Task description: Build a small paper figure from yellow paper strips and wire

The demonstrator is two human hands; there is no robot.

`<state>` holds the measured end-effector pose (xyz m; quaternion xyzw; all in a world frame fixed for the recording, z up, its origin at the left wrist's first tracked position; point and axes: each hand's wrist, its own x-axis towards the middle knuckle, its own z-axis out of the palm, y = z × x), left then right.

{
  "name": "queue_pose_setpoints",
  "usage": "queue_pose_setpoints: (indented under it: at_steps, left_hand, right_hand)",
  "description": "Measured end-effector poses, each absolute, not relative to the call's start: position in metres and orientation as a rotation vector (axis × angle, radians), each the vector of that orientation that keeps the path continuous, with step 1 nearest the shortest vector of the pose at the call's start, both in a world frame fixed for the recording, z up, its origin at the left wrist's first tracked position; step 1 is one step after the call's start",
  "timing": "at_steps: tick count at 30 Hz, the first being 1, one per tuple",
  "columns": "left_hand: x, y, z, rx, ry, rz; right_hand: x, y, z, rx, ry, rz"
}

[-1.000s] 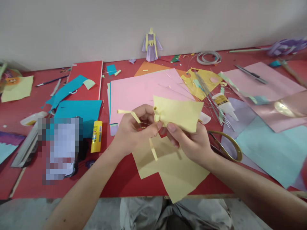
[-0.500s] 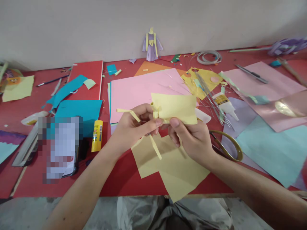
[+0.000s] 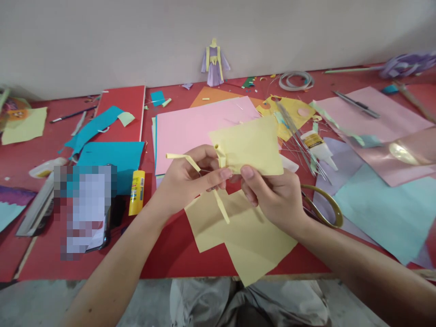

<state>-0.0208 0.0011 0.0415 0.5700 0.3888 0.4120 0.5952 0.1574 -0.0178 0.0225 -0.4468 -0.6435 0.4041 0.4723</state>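
Note:
Between thumb and fingers, my left hand [image 3: 199, 175] pinches a small figure of rolled yellow paper [image 3: 221, 156] with thin wire at its joints. One rolled limb juts out to the left of my hand, and another hangs below it. My right hand [image 3: 272, 190] is closed on the lower edge of a yellow paper piece [image 3: 254, 145], whose left side lies against the figure. Below both hands, a larger cut yellow sheet [image 3: 259, 245] rests on the red table. The fingers behind the paper are partly hidden.
A glue stick [image 3: 136, 193] and a phone [image 3: 91, 209] are on the left. To the right lie scissors [image 3: 335, 211], a glue bottle [image 3: 318, 145], wires [image 3: 296, 129] and a craft knife [image 3: 356, 104]. A purple paper doll [image 3: 214, 66] leans on the wall behind a pink sheet [image 3: 190, 131].
The yellow paper piece has tilted up, so its top edge stands higher and more of its face shows. Both hands keep their grip in nearly the same place.

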Motion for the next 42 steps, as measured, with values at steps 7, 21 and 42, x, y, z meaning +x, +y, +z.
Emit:
queue_pose_setpoints:
  at_steps: [7, 21, 42]
  left_hand:
    - [-0.022, 0.001, 0.041, 1.364, 0.882, 0.964]
    - [-0.021, 0.002, 0.04, 1.38, 0.985, 0.934]
    - [-0.024, 0.004, 0.035, 1.517, 0.991, 0.819]
  right_hand:
    - [0.157, -0.018, 0.022, -1.128, -1.561, 0.979]
    - [0.157, -0.019, 0.019, -1.166, -1.578, 0.954]
    - [0.157, -0.015, 0.012, -1.08, -1.59, 1.161]
